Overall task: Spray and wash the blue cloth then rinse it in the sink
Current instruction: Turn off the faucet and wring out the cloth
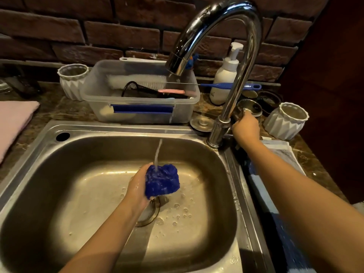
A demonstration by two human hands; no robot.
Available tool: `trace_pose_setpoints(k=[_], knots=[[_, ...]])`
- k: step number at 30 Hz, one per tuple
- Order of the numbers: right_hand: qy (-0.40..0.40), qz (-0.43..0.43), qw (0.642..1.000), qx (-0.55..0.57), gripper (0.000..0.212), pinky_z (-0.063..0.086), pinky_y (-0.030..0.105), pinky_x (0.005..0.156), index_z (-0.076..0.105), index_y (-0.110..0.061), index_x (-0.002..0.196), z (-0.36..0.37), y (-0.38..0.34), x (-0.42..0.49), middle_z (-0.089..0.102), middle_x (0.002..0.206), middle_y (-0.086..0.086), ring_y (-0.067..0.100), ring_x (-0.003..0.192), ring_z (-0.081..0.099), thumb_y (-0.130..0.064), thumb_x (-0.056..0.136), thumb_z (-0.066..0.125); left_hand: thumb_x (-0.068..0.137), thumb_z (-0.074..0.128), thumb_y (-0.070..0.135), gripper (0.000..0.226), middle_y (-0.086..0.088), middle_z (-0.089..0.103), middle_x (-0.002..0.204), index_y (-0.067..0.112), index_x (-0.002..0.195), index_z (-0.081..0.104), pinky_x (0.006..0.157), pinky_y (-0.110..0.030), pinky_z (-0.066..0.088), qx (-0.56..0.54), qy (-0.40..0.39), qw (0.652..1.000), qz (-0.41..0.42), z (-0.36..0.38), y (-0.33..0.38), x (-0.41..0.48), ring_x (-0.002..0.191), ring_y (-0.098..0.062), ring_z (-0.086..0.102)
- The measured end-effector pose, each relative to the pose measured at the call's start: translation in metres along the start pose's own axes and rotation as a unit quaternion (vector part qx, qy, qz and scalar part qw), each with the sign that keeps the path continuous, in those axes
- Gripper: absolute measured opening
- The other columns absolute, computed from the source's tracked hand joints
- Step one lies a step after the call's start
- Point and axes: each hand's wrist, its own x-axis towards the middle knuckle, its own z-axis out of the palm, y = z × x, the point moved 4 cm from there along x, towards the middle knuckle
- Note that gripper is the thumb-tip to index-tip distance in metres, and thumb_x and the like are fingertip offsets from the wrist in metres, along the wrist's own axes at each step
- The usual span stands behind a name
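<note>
Clenching the fuzzy blue cloth (162, 179) in our left hand (137, 187), we are catching the water (158, 152) just above that grip, right hand (246, 129) gripping the chrome lever (243, 110).

Warm, dim light is falling from above, pooling brightly on the floor of the stainless-steel sink (59, 194) and glaring white along the curved chrome tap (251, 46). The dark red brick wall (59, 26) is sinking into shadow. Wide-angle distortion is bowing the sink's rim, and the lower right corner is blurring.

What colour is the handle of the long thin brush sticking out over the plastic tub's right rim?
Blue; the brush handle shows clearly in the head view.
</note>
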Motion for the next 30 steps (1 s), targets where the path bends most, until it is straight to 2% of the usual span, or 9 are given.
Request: trace_pose_setpoints(k=[3, 6, 8, 11, 17, 21, 23, 27, 30], knots=[[0.027, -0.044, 0.996, -0.073, 0.033, 0.043, 0.041, 0.084, 0.048, -0.005, 0.122, -0.007, -0.001, -0.012, 0.053, 0.123, 0.021, 0.035, 0.110, 0.051, -0.020, 0.094, 0.045, 0.091, 0.054, 0.026, 0.013, -0.005, 0.067, 0.083, 0.017, 0.091, 0.064, 0.062, -0.031, 0.052, 0.003, -0.001, 1.000, 0.008, 0.004, 0.001, -0.005, 0.078, -0.024, 0.064], [0.119, -0.184, 0.972, -0.083, 0.043, 0.038, 0.037, 0.098, 0.043, -0.005, 0.129, -0.011, -0.010, -0.076, 0.046, 0.131, 0.018, 0.031, 0.121, 0.041, -0.031, 0.093, 0.045, 0.089, 0.053, 0.026, 0.014, -0.004, 0.067, 0.076, 0.017, 0.086, 0.063, 0.051, -0.025, 0.051, -0.018, 0.000, 1.000, -0.008, 0.007, 0.005, -0.011, 0.068, -0.021, 0.064], [0.067, -0.318, 0.945, -0.026, 0.047, 0.032, 0.033, 0.105, 0.043, -0.011, 0.131, 0.001, -0.020, -0.141, 0.047, 0.135, 0.013, 0.026, 0.127, 0.040, -0.037, 0.092, 0.045, 0.088, 0.053, 0.027, 0.016, -0.003, 0.067, 0.064, 0.014, 0.085, 0.063, 0.040, -0.021, 0.047, -0.039, -0.006, 0.998, -0.043, 0.012, 0.007, -0.018, 0.054, -0.019, 0.064], [-0.080, -0.442, 0.891, -0.068, 0.059, 0.027, 0.041, 0.108, 0.038, -0.023, 0.135, 0.039, -0.022, -0.201, 0.043, 0.144, 0.005, 0.025, 0.133, 0.036, -0.055, 0.086, 0.042, 0.088, 0.057, 0.032, 0.022, -0.005, 0.070, 0.067, 0.013, 0.095, 0.065, 0.054, -0.028, 0.052, -0.033, -0.034, 0.995, -0.083, 0.021, 0.010, -0.030, 0.058, -0.020, 0.067], [-0.248, -0.401, 0.882, 0.013, 0.074, 0.042, 0.028, 0.095, 0.037, -0.024, 0.139, 0.045, -0.047, -0.207, 0.052, 0.131, -0.001, 0.016, 0.117, 0.050, -0.065, 0.078, 0.030, 0.093, 0.048, 0.043, 0.035, -0.008, 0.065, 0.076, 0.011, 0.099, 0.060, 0.030, -0.017, 0.038, 0.029, 0.012, 0.998, -0.048, 0.020, 0.023, -0.065, 0.059, -0.018, 0.062], [-0.262, -0.317, 0.911, 0.017, 0.046, 0.046, 0.028, 0.087, 0.053, -0.020, 0.124, 0.041, -0.062, -0.216, 0.063, 0.116, 0.000, 0.018, 0.107, 0.058, -0.050, 0.092, 0.037, 0.095, 0.040, 0.048, 0.037, -0.012, 0.065, 0.100, 0.015, 0.096, 0.057, 0.069, -0.036, 0.056, 0.142, 0.160, 0.975, 0.067, 0.011, 0.032, -0.076, 0.088, -0.025, 0.062], [-0.266, -0.283, 0.921, -0.012, 0.041, 0.043, 0.027, 0.073, 0.059, -0.017, 0.108, 0.037, -0.065, -0.218, 0.065, 0.097, 0.002, 0.020, 0.095, 0.061, -0.044, 0.096, 0.030, 0.095, 0.039, 0.048, 0.037, -0.009, 0.064, 0.097, 0.017, 0.087, 0.057, 0.087, -0.042, 0.052, 0.193, 0.208, 0.953, 0.103, 0.010, 0.038, -0.084, 0.091, -0.025, 0.061], [-0.278, -0.284, 0.915, -0.069, 0.037, 0.050, 0.034, 0.072, 0.054, -0.010, 0.104, 0.041, -0.070, -0.223, 0.067, 0.091, 0.013, 0.026, 0.083, 0.063, -0.034, 0.100, 0.027, 0.098, 0.036, 0.041, 0.038, 0.001, 0.055, 0.074, 0.018, 0.073, 0.054, 0.073, -0.030, 0.043, 0.299, 0.239, 0.907, 0.175, 0.011, 0.048, -0.096, 0.074, -0.015, 0.054], [-0.334, -0.191, 0.923, -0.024, 0.049, 0.046, 0.029, 0.066, 0.061, -0.010, 0.087, 0.044, -0.072, -0.217, 0.061, 0.073, 0.007, 0.021, 0.075, 0.062, -0.040, 0.098, 0.024, 0.098, 0.037, 0.039, 0.042, 0.004, 0.054, 0.067, 0.020, 0.064, 0.052, 0.067, -0.026, 0.040, 0.341, 0.224, 0.887, 0.214, 0.014, 0.053, -0.101, 0.069, -0.012, 0.053]])
